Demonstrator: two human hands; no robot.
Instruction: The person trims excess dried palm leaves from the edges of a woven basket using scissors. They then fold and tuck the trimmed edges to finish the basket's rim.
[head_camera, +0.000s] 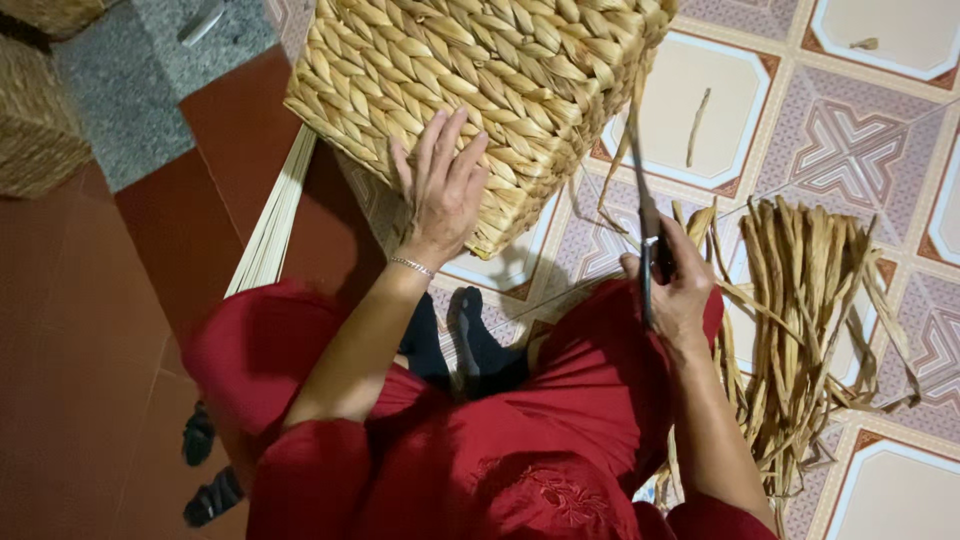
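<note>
Across the top middle of the frame a large woven basket of plaited straw-coloured fibre fills the view, tipped so that one plaited wall faces the camera; its inside is turned away, so whether anything lies in it cannot be told. Below it spreads the patterned tile floor, with a plain reddish-brown stretch down the left side, and on the tiles at the right lies a loose bundle of dried fibre strips, fanned out and well apart from the basket. A flat sheaf of pale thin slats runs diagonally under the basket's lower left corner. In the lower middle are the person's red clothes, with dark-socked feet just beyond them. The left hand lies flat with fingers spread against the basket's wall, pressing on it rather than gripping. The right hand is closed round the handles of a pair of scissors, whose dark blades point up towards the basket's lower right corner, where a few loose fibre ends hang free. Judging from this, the work in hand looks like trimming stray ends off the finished weave: one hand steadies the basket while the other brings the blades in. The cut would call for the blades close against the weave without nicking the plait itself, and the basket held firm meanwhile
</note>
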